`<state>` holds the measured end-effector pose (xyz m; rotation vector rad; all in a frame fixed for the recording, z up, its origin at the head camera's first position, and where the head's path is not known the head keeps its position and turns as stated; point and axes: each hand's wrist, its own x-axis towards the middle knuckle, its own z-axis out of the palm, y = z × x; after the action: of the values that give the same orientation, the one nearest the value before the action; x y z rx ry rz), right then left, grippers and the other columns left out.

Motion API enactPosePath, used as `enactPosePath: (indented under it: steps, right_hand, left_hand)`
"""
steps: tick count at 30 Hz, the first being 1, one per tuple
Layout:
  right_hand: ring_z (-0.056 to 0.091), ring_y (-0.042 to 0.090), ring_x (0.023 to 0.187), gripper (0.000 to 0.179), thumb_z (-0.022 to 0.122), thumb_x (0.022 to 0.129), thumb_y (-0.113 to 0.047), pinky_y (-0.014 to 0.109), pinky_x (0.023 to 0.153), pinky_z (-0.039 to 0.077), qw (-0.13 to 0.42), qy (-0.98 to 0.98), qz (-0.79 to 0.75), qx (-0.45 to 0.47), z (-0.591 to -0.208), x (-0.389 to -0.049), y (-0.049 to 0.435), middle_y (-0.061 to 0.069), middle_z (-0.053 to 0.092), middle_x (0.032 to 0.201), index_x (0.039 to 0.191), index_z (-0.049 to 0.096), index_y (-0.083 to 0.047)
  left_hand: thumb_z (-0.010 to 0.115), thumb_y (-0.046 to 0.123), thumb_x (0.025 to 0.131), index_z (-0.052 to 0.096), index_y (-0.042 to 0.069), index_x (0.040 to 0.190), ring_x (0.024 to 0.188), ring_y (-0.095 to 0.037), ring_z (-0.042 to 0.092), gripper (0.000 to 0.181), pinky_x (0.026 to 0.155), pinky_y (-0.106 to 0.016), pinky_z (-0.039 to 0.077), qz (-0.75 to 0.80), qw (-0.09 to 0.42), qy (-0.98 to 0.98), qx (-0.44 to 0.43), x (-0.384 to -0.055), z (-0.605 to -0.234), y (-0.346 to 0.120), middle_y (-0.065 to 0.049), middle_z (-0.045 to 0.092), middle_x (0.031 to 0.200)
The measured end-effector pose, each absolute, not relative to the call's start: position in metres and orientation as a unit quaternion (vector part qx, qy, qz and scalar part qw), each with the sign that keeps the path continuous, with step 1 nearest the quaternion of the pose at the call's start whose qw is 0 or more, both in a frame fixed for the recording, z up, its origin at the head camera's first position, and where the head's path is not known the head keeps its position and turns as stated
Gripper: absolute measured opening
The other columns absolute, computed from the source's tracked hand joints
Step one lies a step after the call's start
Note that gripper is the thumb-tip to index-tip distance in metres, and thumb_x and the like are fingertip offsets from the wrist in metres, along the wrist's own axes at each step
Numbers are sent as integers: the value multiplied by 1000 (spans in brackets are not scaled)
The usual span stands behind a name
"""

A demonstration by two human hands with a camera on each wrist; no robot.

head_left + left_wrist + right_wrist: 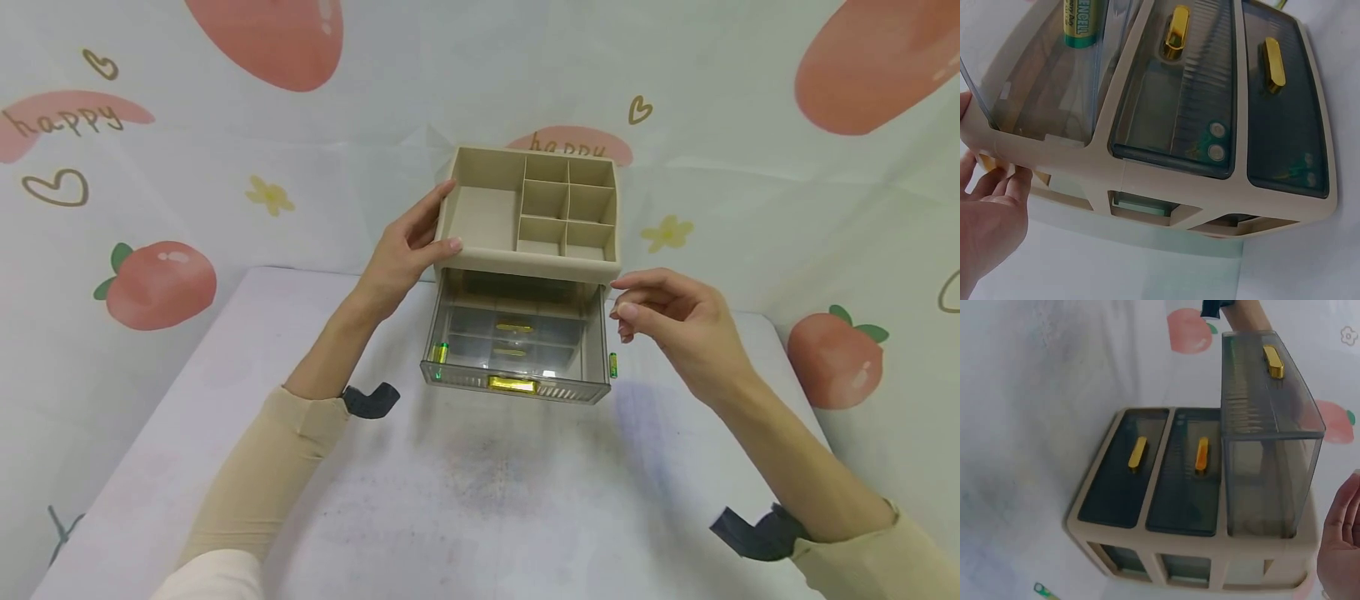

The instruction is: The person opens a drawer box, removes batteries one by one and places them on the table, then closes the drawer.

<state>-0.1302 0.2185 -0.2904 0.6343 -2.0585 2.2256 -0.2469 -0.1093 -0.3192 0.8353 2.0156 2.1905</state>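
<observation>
A beige desktop organizer stands on the table, its top drawer pulled out toward me. My left hand grips its upper left side, thumb on the top edge and fingers round the side. A green and gold battery is at the left end of the clear drawer; the left wrist view shows this battery close up. To the right of the organizer, my right hand hovers with loosely bent fingers, nothing visible in them. Another green battery is on the table below that hand.
Two lower drawers with gold handles are closed. Two round silvery ends show through the middle drawer's front. Divided compartments top the organizer. A printed cloth hangs behind the white table.
</observation>
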Motion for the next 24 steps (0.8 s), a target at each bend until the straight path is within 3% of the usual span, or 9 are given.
enactPosePath:
  steps: [9, 17, 24]
  right_hand:
    - [64, 21, 69, 23, 67, 88, 10, 30, 69, 55, -22, -709, 674, 208, -285, -131, 201, 9, 70, 86, 109, 69, 2]
    - [68, 25, 72, 22, 73, 88, -1, 34, 70, 57, -66, -741, 636, 205, -281, -133, 181, 15, 70, 89, 111, 70, -1]
    - [69, 25, 77, 27, 74, 88, -6, 33, 72, 57, -88, -769, 603, 192, -279, -134, 168, 11, 72, 90, 114, 69, -4]
  left_hand:
    - [63, 1, 94, 33, 16, 156, 146, -24, 32, 71, 109, -31, 38, 710, 24, 651, 268, -248, -320, -109, -7, 28, 161]
    - [63, 1, 94, 34, 16, 156, 146, -23, 31, 71, 113, -36, 34, 710, 20, 650, 269, -248, -320, -110, -7, 28, 162]
    - [63, 0, 94, 32, 14, 156, 147, -22, 29, 71, 115, -39, 31, 711, 22, 648, 272, -247, -319, -110, -8, 26, 162]
